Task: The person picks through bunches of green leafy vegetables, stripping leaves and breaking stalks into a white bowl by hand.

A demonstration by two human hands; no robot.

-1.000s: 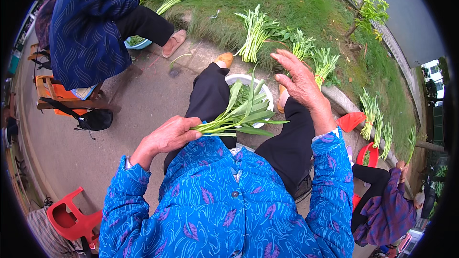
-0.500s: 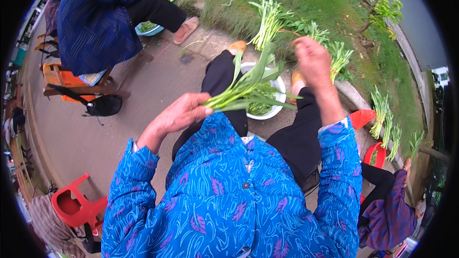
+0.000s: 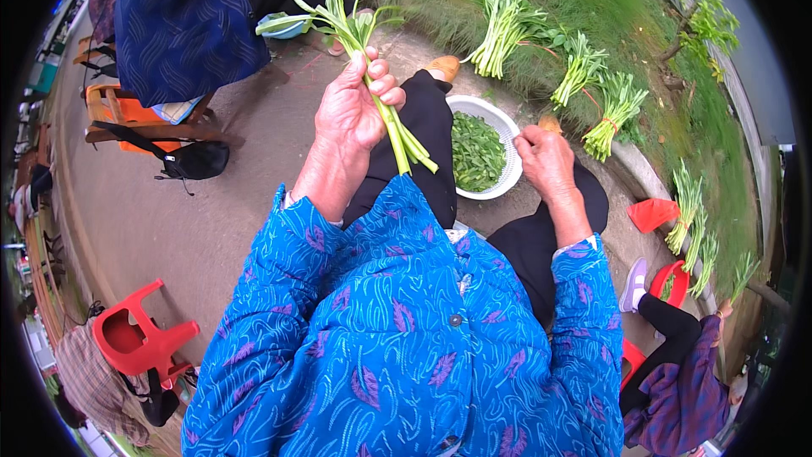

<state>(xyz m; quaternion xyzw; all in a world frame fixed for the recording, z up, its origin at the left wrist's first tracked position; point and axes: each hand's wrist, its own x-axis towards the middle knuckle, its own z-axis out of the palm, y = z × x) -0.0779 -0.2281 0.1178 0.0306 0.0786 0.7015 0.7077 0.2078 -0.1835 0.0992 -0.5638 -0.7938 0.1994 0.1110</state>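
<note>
My left hand (image 3: 353,110) is closed round a small bunch of water spinach (image 3: 391,125), raised above my left thigh. Its leaves point up and away, and the pale cut stems hang toward my lap. Between my knees stands a white plastic basket (image 3: 505,121) with loose green leaves (image 3: 475,152) in it. At the basket's right rim, my right hand (image 3: 548,161) has its fingers pinched together; whatever they may hold is too small to make out.
Tied bundles of greens (image 3: 506,30) lie along the grass edge ahead and to the right. A person in dark blue (image 3: 190,34) sits at the left front, by an orange chair (image 3: 118,110). A red stool (image 3: 142,330) stands at the lower left; another person (image 3: 685,381) sits at the right.
My left hand has risen and turned the bunch from lying sideways over the basket to leaves-up. My right hand has come down from above the grass edge to the basket's right rim.
</note>
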